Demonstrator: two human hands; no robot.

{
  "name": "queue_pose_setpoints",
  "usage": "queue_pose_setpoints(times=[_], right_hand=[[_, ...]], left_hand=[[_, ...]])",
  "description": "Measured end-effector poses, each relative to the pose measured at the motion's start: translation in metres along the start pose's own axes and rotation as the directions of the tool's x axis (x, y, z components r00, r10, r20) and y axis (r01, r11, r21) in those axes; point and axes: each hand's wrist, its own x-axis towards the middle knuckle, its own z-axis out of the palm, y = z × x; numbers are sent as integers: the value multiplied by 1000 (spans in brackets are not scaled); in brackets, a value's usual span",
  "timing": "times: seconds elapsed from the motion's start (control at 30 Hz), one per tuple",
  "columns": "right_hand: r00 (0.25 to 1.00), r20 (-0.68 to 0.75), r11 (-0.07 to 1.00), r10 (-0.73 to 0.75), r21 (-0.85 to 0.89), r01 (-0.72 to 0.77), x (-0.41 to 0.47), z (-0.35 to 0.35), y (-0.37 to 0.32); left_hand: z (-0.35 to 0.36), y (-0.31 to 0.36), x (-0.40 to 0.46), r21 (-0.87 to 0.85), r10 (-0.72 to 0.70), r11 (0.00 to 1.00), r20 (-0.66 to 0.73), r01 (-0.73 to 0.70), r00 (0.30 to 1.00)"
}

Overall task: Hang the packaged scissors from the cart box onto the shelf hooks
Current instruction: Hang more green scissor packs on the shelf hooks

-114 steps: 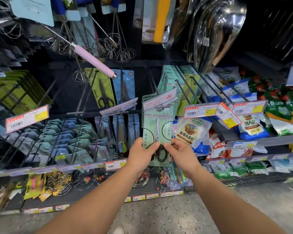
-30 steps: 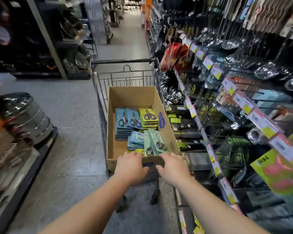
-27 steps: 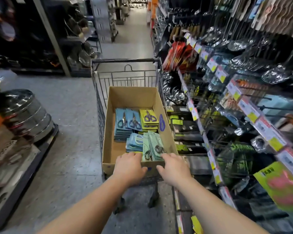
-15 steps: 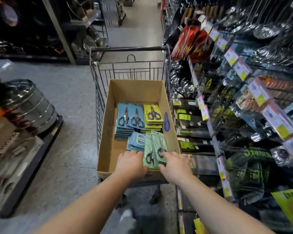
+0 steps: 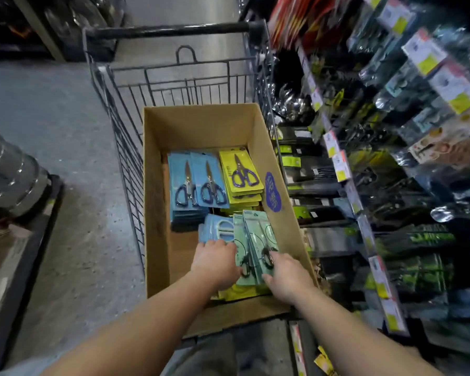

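Reaching into the cart box (image 5: 201,126) with both hands, pick step, nothing lifted out yet. Left hand (image 5: 217,263) lies flat on the near stack, fingers spread over the pale blue packs (image 5: 217,226) and the left edge of the mint-green scissors packs (image 5: 251,241). Right hand (image 5: 286,275) is on the right side of the same mint-green stack, thumb under its lower edge, fingertips near the black handles; whether that grip has actually pinched a pack or just rests on it, cannot tell. Mint-green packs sit fanned and tilted at the near right of the box, on top of yellow packs. Further back: two blue scissors stacks (image 5: 198,183) side by side, and a yellow scissors stack (image 5: 242,172) just beside them on the right. Box sits in the wire cart (image 5: 125,147); shelf hooks (image 5: 391,118) with price tags are on my right, blurred, so which hook is free I can't say. Next move, as I judge it: separate one or a few mint-green packs from the fan, close on the card edges rather than the blister, lift clear of the box wall, turn right and line the hang hole up with the matching hook. Risk: the fanned stack sliding when the top pack comes off.
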Motion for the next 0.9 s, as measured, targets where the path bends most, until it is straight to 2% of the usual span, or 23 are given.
queue_pose_setpoints(times=[0.27, 0.33, 0.4, 0.43, 0.5, 0.57, 0.63, 0.7, 0.8, 0.9], right_hand=[[989, 63, 986, 135, 89, -140, 30, 18, 0], [991, 58, 987, 123, 92, -128, 32, 21, 0], [994, 37, 989, 98, 110, -102, 35, 24, 1], [996, 33, 988, 81, 130, -84, 36, 25, 2], [998, 47, 980, 48, 191, -56, 40, 25, 3], [998, 67, 964, 20, 262, -37, 43, 24, 3], [997, 79, 943, 2, 331, -28, 45, 24, 3], [998, 67, 920, 8, 389, -33, 48, 25, 4], [995, 48, 874, 88, 475, -100, 55, 26, 4], [978, 113, 753, 175, 624, -206, 63, 23, 4]], left_hand=[[14, -2, 41, -5, 54, 999, 142, -54, 988], [18, -1, 48, -67, 38, 997, 178, -27, 983], [20, 2, 54, -230, -9, 971, 245, 68, 969], [21, 4, 56, -371, -35, 918, 281, 142, 959], [20, 11, 59, -651, -76, 700, 343, 295, 936], [21, 16, 62, -792, -127, 476, 369, 383, 921], [24, 19, 63, -839, -166, 339, 392, 426, 905], [29, 20, 65, -840, -180, 299, 416, 452, 891], [34, 18, 64, -827, -203, 308, 426, 471, 882], [37, 14, 61, -821, -239, 256, 458, 510, 857]])
